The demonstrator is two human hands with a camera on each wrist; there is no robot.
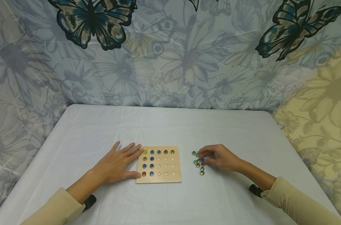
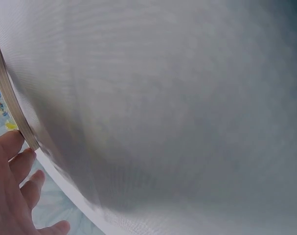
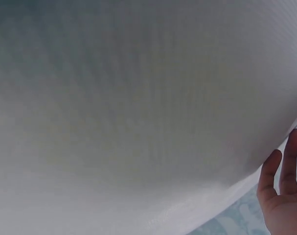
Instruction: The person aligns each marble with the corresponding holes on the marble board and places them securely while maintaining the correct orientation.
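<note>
A square wooden board (image 1: 176, 177) with rows of small holes lies on the white tablecloth (image 1: 170, 125). Several glass marbles (image 1: 152, 152) sit in its top rows and left columns. My left hand (image 1: 122, 162) lies flat on the cloth, fingers straight, fingertips against the board's left edge (image 2: 6, 93); those fingers (image 2: 13, 186) show in the left wrist view. A small pile of loose marbles (image 1: 199, 163) lies to the right of the board. My right hand (image 1: 215, 157) reaches over the pile, its fingertips on the top marbles. Only fairly straight fingers (image 3: 283, 191) show in the right wrist view.
The table's far edge meets a hanging cloth printed with flowers and butterflies (image 1: 170, 56), which also closes in both sides. Bare white cloth surrounds the board on all sides. Both wrist views are mostly filled with blurred white cloth.
</note>
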